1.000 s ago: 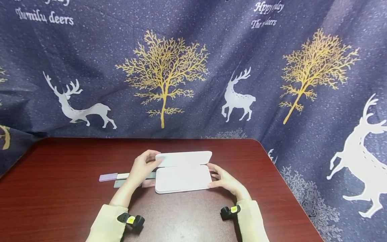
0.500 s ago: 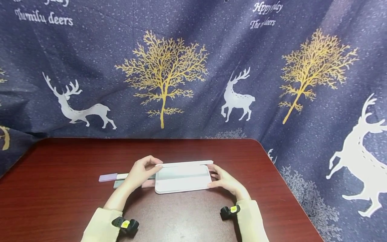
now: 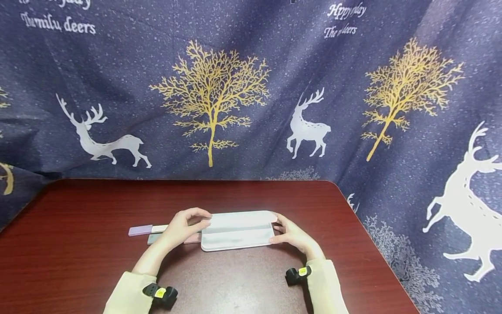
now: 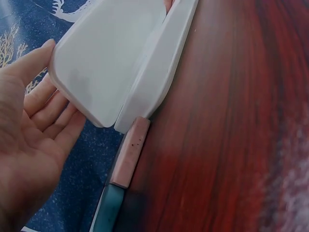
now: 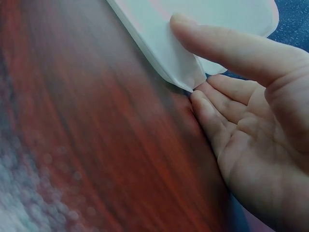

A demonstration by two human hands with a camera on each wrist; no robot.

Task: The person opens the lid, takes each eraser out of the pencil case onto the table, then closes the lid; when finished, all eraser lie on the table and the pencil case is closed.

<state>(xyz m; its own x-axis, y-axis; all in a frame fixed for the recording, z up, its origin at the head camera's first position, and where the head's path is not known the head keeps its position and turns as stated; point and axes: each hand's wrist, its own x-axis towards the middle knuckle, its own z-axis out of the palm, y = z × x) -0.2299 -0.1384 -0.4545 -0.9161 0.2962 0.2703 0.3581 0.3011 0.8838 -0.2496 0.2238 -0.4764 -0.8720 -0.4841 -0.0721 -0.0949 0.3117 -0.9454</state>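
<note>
A long white flip-lid case with rounded corners lies mid-table in the head view, its base (image 3: 235, 242) flat on the wood. The lid (image 3: 243, 219), hinged along the far side, tilts forward over the base, leaving a gap at the front. My left hand (image 3: 184, 226) pinches the lid's left end; in the left wrist view the thumb is at its edge and the fingers are behind it. At the other end, my right hand (image 3: 291, 233) grips the base's corner, the thumb (image 5: 217, 46) over the front and the other fingers at the end.
Flat pastel bars lie left of the case, partly hidden by the left arm: a purple one (image 3: 140, 230), a grey-green one (image 3: 154, 238) and a pink one (image 3: 192, 238). A patterned blue cloth (image 3: 251, 109) hangs behind the table's far edge.
The lid has swung from leaning back, through edge-on, to tilting forward over the base. My left hand has come nearer and lower with it; the right hand has stayed at the corner.
</note>
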